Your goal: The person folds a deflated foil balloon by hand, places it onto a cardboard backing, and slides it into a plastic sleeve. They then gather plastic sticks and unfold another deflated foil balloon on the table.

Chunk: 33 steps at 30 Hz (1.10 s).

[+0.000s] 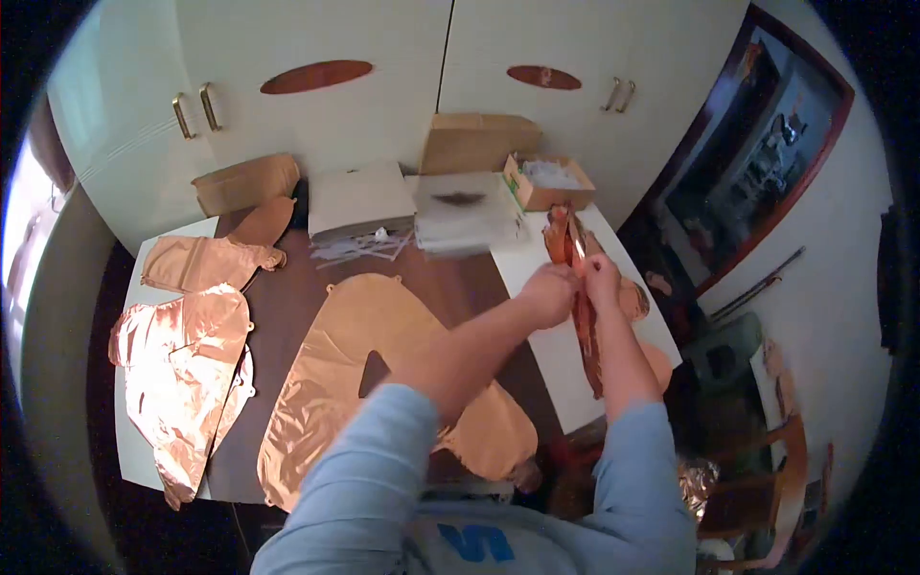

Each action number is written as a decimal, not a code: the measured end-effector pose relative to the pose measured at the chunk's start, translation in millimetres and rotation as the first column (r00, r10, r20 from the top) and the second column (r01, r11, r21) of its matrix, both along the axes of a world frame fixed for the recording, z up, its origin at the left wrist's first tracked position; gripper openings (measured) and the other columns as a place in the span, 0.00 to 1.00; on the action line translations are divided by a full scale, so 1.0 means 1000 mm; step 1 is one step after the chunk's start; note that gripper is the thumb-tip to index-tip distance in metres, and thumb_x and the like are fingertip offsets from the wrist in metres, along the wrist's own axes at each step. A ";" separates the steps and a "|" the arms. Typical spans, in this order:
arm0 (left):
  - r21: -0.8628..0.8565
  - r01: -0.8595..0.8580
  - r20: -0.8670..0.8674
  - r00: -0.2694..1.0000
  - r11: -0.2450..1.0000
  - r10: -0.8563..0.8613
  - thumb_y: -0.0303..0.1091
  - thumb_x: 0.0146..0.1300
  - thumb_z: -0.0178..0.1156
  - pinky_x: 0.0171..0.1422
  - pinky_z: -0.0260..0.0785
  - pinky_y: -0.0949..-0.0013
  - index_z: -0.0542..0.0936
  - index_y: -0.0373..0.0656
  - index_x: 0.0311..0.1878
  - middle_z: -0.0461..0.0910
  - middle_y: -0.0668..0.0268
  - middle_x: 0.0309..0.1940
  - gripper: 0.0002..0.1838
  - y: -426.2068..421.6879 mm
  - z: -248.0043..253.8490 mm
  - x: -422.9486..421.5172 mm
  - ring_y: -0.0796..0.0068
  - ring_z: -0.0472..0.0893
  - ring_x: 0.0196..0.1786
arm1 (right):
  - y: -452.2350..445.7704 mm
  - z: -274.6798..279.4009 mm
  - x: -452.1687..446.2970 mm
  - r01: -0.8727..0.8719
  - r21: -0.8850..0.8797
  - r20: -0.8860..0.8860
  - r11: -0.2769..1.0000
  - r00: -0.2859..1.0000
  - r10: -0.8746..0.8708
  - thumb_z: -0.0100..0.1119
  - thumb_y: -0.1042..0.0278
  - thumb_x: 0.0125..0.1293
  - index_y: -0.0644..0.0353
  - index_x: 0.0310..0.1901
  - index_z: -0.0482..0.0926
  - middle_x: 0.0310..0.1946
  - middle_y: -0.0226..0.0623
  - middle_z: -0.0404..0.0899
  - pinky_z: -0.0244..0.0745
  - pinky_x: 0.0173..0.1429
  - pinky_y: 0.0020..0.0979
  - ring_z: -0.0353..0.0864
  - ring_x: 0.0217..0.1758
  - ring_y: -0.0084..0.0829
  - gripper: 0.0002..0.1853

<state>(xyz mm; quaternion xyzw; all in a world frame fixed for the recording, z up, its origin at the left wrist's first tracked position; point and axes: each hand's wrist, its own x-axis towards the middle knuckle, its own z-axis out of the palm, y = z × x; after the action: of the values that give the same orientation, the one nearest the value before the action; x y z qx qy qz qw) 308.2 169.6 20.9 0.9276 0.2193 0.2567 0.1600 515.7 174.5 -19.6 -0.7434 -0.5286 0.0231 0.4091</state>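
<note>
Over the white board at the table's right side, my left hand (550, 295) and my right hand (602, 280) meet with fingers closed on a narrow, folded copper-coloured foil balloon (587, 350). The strip runs lengthwise, its far end near a small box and its near end lying on the board. My fingers hide the exact spot they grip. Beneath my left forearm lies a large flat foil balloon (355, 321) with a triangular hole. More crumpled shiny foil (196, 350) rests at the left, with another folded piece (201, 261) behind it.
Along the back stand a stack of white sheets (359, 196), a clear plastic packet (465, 213) and a cardboard box (551, 189) with plastic inside. White cabinets (383, 115) rise behind the table. A wooden chair (791, 479) stands at the lower right.
</note>
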 end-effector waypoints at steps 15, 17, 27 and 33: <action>-0.035 -0.246 -0.462 0.863 0.969 0.203 0.80 0.38 0.65 0.81 0.34 0.39 0.63 0.46 0.73 0.56 0.53 0.74 0.63 0.026 -0.001 0.034 0.46 0.47 0.80 | -0.133 0.090 0.051 0.218 0.561 -0.718 0.799 0.608 0.339 0.56 0.58 0.70 0.54 0.40 0.78 0.28 0.25 0.76 0.69 0.26 0.22 0.73 0.25 0.19 0.09; -0.040 -0.244 -0.473 0.859 0.969 0.197 0.78 0.38 0.66 0.80 0.34 0.38 0.64 0.46 0.72 0.57 0.53 0.74 0.61 0.026 0.004 0.031 0.47 0.47 0.79 | -0.202 0.098 0.109 0.356 0.659 -0.673 0.663 0.673 0.307 0.54 0.56 0.71 0.55 0.47 0.78 0.38 0.28 0.78 0.74 0.38 0.26 0.76 0.34 0.23 0.13; 0.003 -0.229 -0.306 0.926 0.973 0.219 0.73 0.43 0.67 0.80 0.33 0.38 0.68 0.45 0.69 0.59 0.52 0.73 0.55 0.025 -0.025 0.034 0.49 0.49 0.79 | -0.369 0.161 0.205 0.684 0.627 -0.557 0.371 0.728 -0.400 0.48 0.61 0.72 0.58 0.51 0.76 0.42 0.30 0.76 0.71 0.48 0.25 0.74 0.44 0.23 0.13; -0.045 -0.268 -0.058 0.962 0.962 0.265 0.59 0.59 0.61 0.80 0.38 0.39 0.72 0.44 0.66 0.64 0.50 0.70 0.37 -0.006 -0.005 -0.045 0.51 0.55 0.77 | -0.219 0.152 0.011 0.163 0.379 -0.450 0.911 0.893 0.027 0.48 0.65 0.72 0.57 0.48 0.76 0.38 0.27 0.73 0.69 0.42 0.22 0.73 0.39 0.20 0.10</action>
<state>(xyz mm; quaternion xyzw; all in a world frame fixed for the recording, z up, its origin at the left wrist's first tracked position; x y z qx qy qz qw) 263.6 163.9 16.0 0.8914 0.3528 0.2460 0.1427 526.7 -44.6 132.7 -0.6350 -0.3870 0.0674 0.6652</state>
